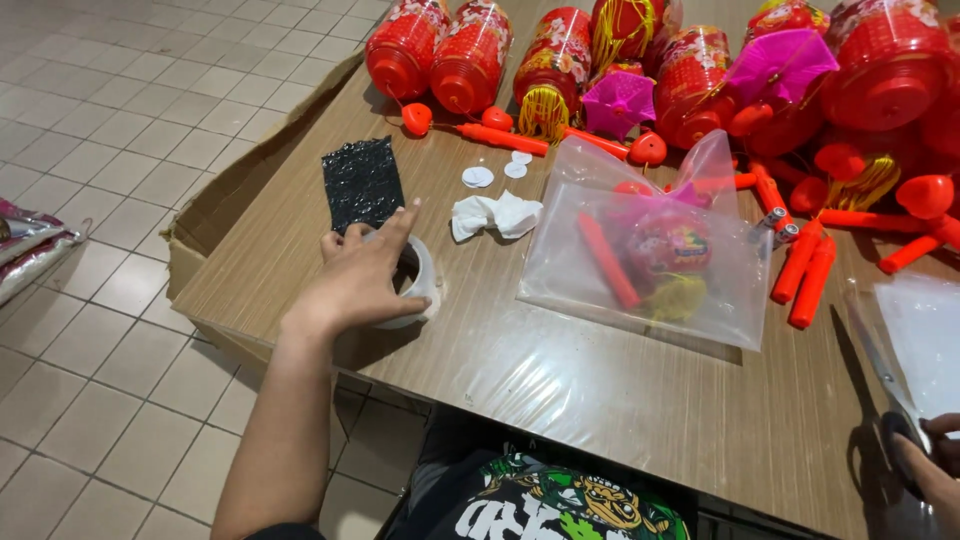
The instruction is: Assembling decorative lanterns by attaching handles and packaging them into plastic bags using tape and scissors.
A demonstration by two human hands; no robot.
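Standing by the table here, and the only view is the head camera looking down, so that's what I'm going by.

The left hand is resting on top of a roll of clear tape near the left edge of the wooden table. The fingers are curled loosely over the roll and the index finger sticks up a bit, so it's more of a cupping grip than a tight clench. Just behind the roll lies a black glittery sheet, and next to that a crumpled white tissue plus a few small white round stickers.

The right hand is way over at the bottom right corner, mostly cut off by the frame. It's closed around the dark handle of a pair of scissors, blades pointing up and away, right beside a clear plastic sheet.

In the middle sits a clear plastic bag with a small red lantern, a red stick and a yellow tassel inside (looks like a full kit). Loose red sticks and a couple of small batteries lie just right of it. Along the far edge there's a whole row of red lanterns, with pink folded umbrella pieces among them.
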